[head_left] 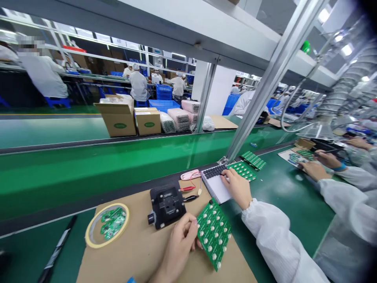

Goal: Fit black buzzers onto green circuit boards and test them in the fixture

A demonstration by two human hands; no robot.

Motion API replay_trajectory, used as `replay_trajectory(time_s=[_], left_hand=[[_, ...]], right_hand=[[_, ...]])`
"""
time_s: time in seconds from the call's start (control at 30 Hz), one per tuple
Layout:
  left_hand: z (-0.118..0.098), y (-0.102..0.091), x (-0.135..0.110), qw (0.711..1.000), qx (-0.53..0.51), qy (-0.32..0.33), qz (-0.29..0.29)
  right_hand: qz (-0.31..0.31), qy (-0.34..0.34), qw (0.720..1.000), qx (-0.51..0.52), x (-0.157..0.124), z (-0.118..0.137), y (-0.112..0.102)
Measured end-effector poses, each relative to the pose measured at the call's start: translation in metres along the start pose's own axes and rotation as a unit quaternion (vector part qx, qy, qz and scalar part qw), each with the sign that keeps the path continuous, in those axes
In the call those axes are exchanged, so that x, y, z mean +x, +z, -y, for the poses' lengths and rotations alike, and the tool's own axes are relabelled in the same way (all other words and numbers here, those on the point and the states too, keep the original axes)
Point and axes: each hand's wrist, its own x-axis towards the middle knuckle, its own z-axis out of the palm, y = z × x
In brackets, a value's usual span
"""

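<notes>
Thumb and fingers of the left hand (pixel 181 241) are set in a pinch. The right hand (pixel 238 189) is extended farther forward, palm down, fingers bent; a white sleeve (pixel 279 234) is gathered at its wrist.

Glossy circuit panel (pixel 214 232), matt cardboard sheet (pixel 138 253), matt plastic fixture (pixel 168 204)

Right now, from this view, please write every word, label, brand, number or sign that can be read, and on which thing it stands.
None can be read with certainty.
Open brown cardboard box: green oval label, lettering too small.
Brown cardboard box to its right: another green oval label, too blurred.
Green rectangular circuit board with white round parts, in the left hand: fine pale markings, too small.
</notes>
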Motion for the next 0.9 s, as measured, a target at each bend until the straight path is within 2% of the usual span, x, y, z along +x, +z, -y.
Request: replay_trajectory(time_s=[0.23, 0.33, 0.4, 0.53, 0.7, 0.8, 0.9], left_hand=[[0.011, 0.001, -0.002, 1.0, 0.001, 0.003, -0.008], [0.011, 0.0, -0.002, 1.0, 0.013, 0.007, -0.011], [0.008, 0.0, -0.002, 1.0, 0.021, 0.009, -0.009], [0.001, -0.001, -0.002, 1.0, 0.026, 0.005, 0.0], [0.0, -0.002, 0.002, 1.0, 0.027, -0.002, 0.01], [0.004, -0.003, 0.004, 0.999, 0.033, 0.002, 0.005], [0.007, -0.004, 0.003, 1.0, 0.03, 0.002, 0.003]], right_hand=[[0.016, -0.035, 0.999, -0.019, 0.0, -0.006, 0.009], [-0.019, -0.028, 0.997, 0.076, 0.004, -0.015, 0.011], [-0.053, -0.002, 0.984, 0.17, 0.002, -0.019, 0.004], [-0.081, 0.071, 0.94, 0.324, -0.031, -0.011, -0.016], [-0.021, 0.116, 0.905, 0.41, -0.093, 0.026, -0.023], [-0.004, 0.127, 0.897, 0.423, -0.104, 0.039, -0.023], [0.0, 0.127, 0.895, 0.427, -0.099, 0.042, -0.022]])
